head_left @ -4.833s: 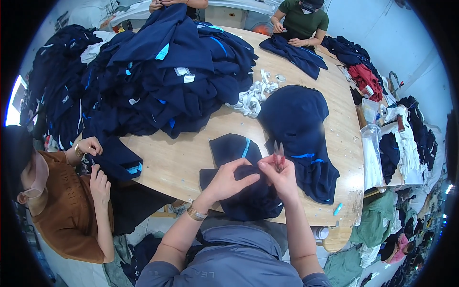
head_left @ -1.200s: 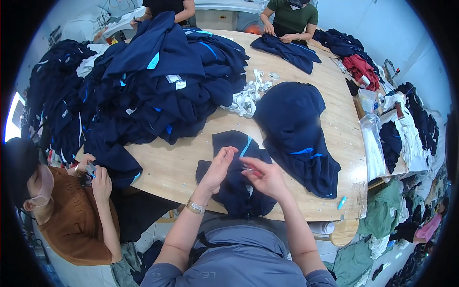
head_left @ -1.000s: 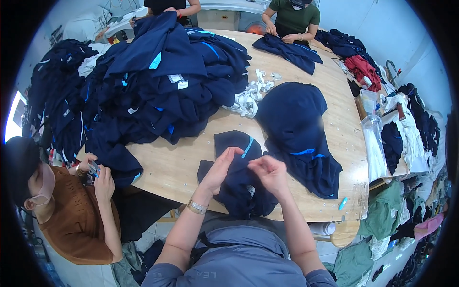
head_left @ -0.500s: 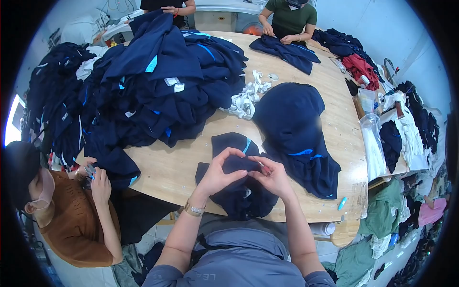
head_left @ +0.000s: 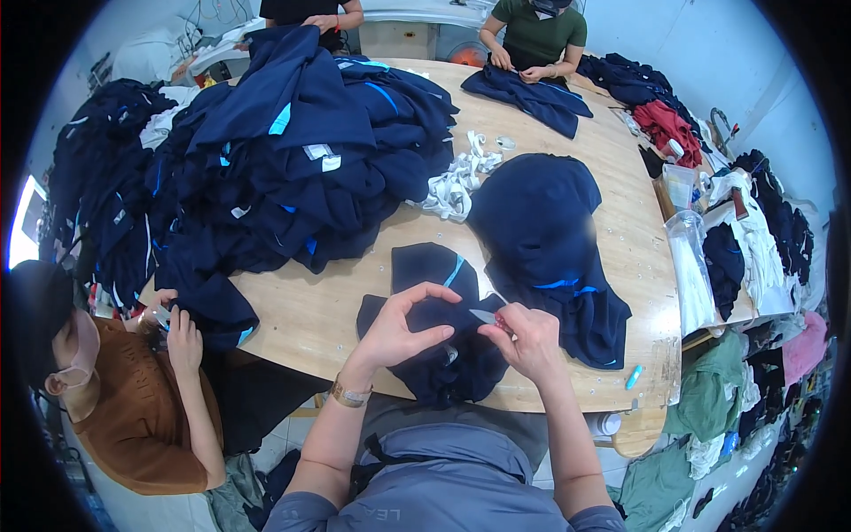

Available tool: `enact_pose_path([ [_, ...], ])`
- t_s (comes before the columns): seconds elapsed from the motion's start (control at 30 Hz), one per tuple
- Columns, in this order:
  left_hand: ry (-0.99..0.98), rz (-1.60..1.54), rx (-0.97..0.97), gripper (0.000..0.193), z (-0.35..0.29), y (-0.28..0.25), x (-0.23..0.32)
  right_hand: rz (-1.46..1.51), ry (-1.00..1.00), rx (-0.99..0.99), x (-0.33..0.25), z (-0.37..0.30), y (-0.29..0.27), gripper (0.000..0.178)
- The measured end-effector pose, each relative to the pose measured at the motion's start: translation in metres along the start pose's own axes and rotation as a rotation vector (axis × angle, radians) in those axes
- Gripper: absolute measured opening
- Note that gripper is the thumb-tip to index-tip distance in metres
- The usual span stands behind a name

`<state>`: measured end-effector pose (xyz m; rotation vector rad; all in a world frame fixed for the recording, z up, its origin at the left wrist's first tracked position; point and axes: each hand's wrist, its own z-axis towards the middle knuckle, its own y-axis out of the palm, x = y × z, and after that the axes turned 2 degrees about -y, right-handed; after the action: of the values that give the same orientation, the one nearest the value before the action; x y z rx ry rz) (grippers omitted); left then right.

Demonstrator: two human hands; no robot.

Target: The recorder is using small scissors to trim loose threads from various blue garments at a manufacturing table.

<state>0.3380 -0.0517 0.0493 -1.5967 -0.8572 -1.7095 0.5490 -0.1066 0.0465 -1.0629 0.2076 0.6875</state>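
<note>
A navy garment [head_left: 425, 259] with a light blue stripe lies bunched on the table edge in front of me. My left hand [head_left: 394, 330] holds its upper part, thumb and index finger curved apart around the cloth; the other fingers are hidden. Just to the right, my right hand [head_left: 529, 341] is closed around small pink-handled thread snips [head_left: 484, 316]. Their bright blades point left toward the left hand, and a gap separates the two hands. A second navy garment [head_left: 538, 208], with a blue stripe, lies spread out to the right.
A large heap of navy garments [head_left: 292, 191] covers the table's left. White strips [head_left: 452, 191] lie beside it. A light blue marker-like object [head_left: 634, 377] rests near the right edge. Co-workers handle navy garments at left and across the table. Clear plastic bags [head_left: 687, 266] stand at right.
My right hand has moved right and down, away from the left hand, and the snips' blades now show. My left hand stays almost in place.
</note>
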Motion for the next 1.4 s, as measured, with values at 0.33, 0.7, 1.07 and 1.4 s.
enact_pose_path([
  [0.33, 0.009, 0.052, -0.059, 0.033, -0.001, 0.001, 0.006, -0.148, -0.185, -0.102, -0.003, 0.002, -0.009, 0.033],
  [0.7, 0.018, 0.072, -0.078, 0.034, -0.001, 0.001, 0.008, -0.14, -0.213, -0.121, 0.0, 0.003, -0.01, 0.034],
  [1.07, 0.009, 0.111, -0.08, 0.035, 0.002, 0.001, 0.007, -0.135, -0.214, -0.166, 0.003, 0.003, -0.008, 0.033],
  [1.4, -0.018, -0.056, -0.073, 0.039, 0.005, -0.001, -0.004, 0.419, 0.18, -0.029, 0.01, -0.004, 0.003, 0.033],
])
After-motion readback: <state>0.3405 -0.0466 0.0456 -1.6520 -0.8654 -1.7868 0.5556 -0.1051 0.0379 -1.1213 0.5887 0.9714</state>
